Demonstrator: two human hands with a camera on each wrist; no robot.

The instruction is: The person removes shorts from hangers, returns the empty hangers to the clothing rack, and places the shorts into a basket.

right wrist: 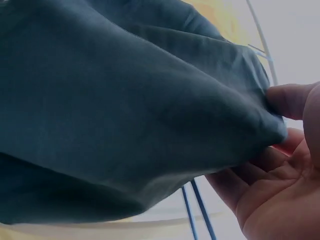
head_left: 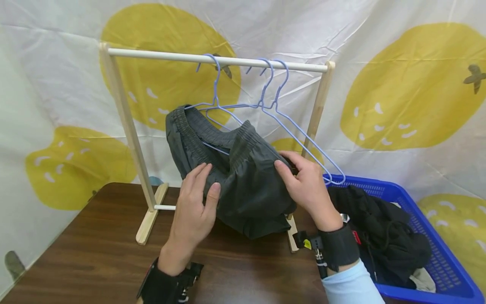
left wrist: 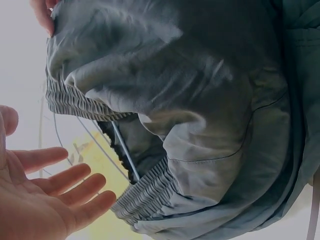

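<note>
grey garment (head_left: 254, 190) pinched at side by right fingers (head_left: 294, 158); left fingers (head_left: 191, 180) spread, just beside it.

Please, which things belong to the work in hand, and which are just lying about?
In use, apparently:
dark grey elastic-waisted cloth garment, pinched by right hand
light blue wire hanger reaching into it
pale wooden rack

Probably lying about:
crumpled black clothes
blue plastic basket holding them

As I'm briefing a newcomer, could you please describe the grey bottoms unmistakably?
On the wooden rack, find the leftmost blue hanger. The dark grey elastic-waist bottoms surround its lower part; unlike the black clothing in the blue basket, they're on a hanger.
</note>
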